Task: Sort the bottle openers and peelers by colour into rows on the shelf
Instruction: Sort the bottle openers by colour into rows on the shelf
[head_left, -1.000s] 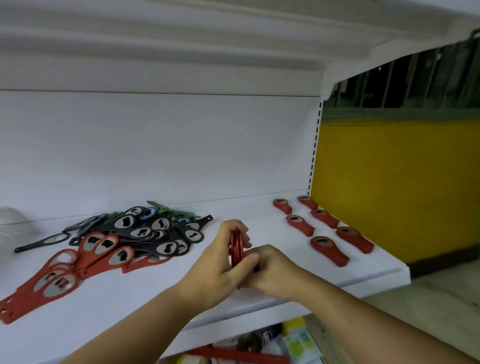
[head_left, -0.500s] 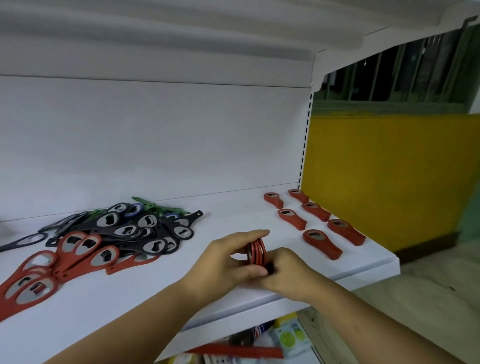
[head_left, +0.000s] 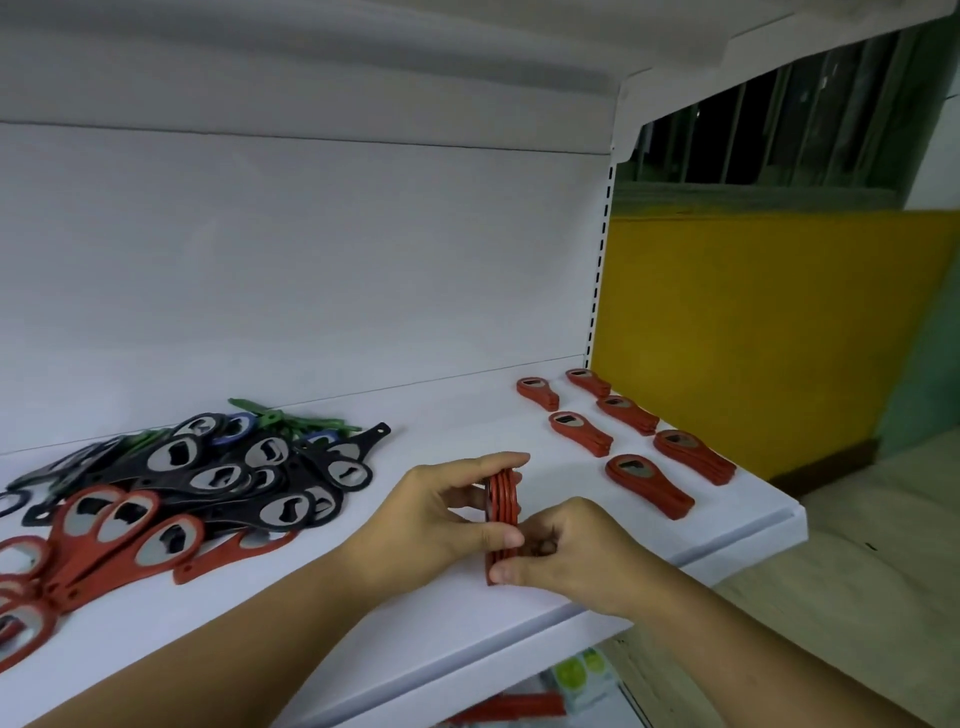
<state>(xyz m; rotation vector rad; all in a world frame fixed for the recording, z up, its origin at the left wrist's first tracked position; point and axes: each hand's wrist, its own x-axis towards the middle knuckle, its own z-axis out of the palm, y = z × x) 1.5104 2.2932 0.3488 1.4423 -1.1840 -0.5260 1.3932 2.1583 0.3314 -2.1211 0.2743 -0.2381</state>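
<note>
Gripping on-edge stack of red plastic bottle openers (head_left: 503, 499) with left hand (head_left: 431, 525) at nine o'clock, right hand (head_left: 571, 556) at four o'clock.

Yellow wall panel (head_left: 753, 338) sits right, barred window (head_left: 779, 130) above it, and packets (head_left: 584, 678), maybe stickered, peek out down below.

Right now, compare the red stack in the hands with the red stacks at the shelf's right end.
The held stack stands on edge; the placed stacks lie flat, metal up. The left hand and right hand grip the held stack; the placed stacks lie untouched in two rows on the shelf. Both are red openers, stacked.
</note>
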